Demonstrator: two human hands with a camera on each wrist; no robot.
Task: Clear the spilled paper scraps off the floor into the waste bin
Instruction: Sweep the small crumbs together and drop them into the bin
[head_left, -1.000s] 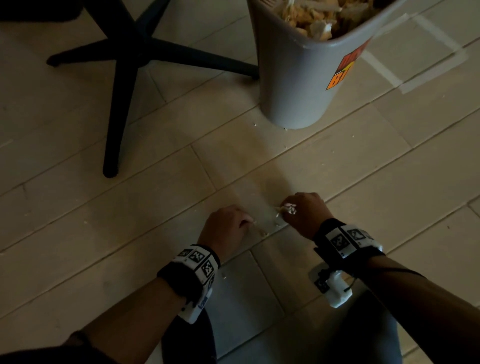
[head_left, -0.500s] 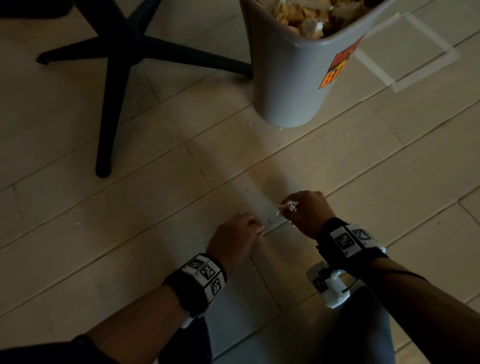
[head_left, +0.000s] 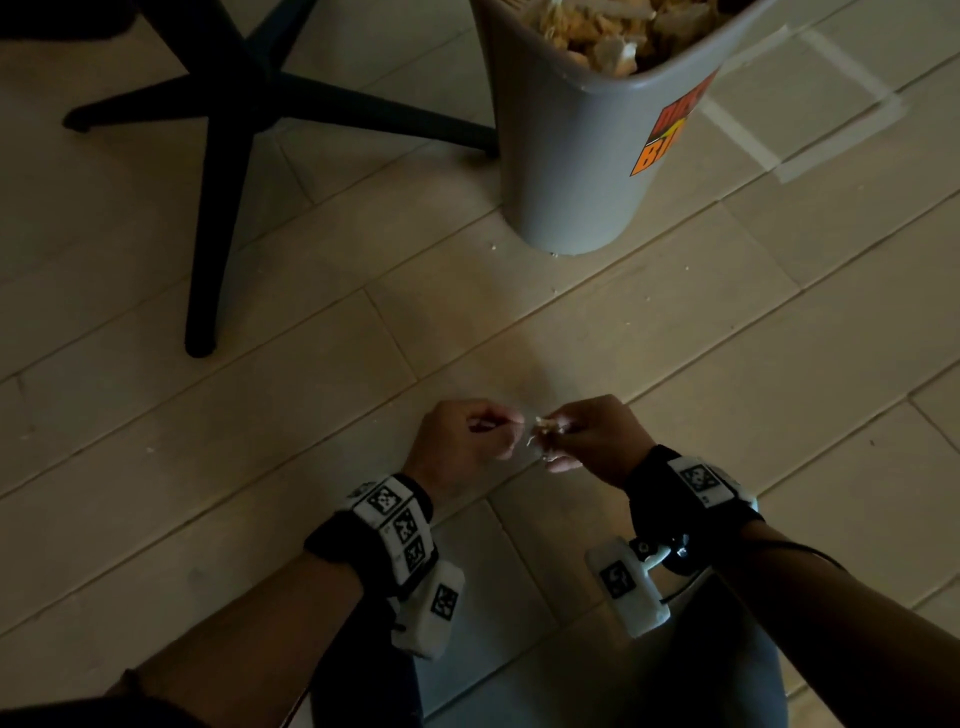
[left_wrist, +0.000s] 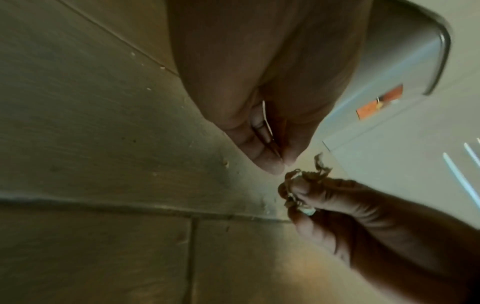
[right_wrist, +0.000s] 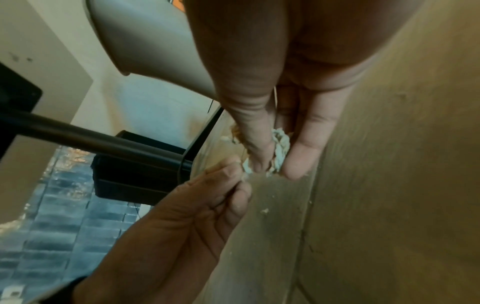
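Nearest, the two hands meet just above the floor (head_left: 779, 395). The right hand (head_left: 592, 441) has its fingers (right_wrist: 303, 156) curled round a small wad of paper scraps (right_wrist: 281, 144), thumb pressing it against the fingertips. The left hand (head_left: 462, 441) is pinched thumb to forefinger right beside that wad; its fingers (left_wrist: 267, 162) look closed on a tiny crumb or on nothing, and I cannot tell which.

The main risk is the hand-over. The wad is loose and frayed, with strands sticking out past the right fingers, so easing the grip to take in another bit could let pieces drop back to the boards. A crumb that small may also cling to the left fingertip instead of passing across.

Further out, stray flecks (head_left: 649, 297) lie scattered on the planks between the hands and the waste bin (head_left: 576, 171), with more at its foot. They are pale on a pale floor in dim light, so easily missed.

Farthest, the bin is heaped to the rim with scraps (head_left: 613, 36). Dropping the wad onto that pile could send it, or other pieces, sliding over the edge. The chair base (head_left: 223, 119) stands just beside the bin, and flecks could hide under its legs.
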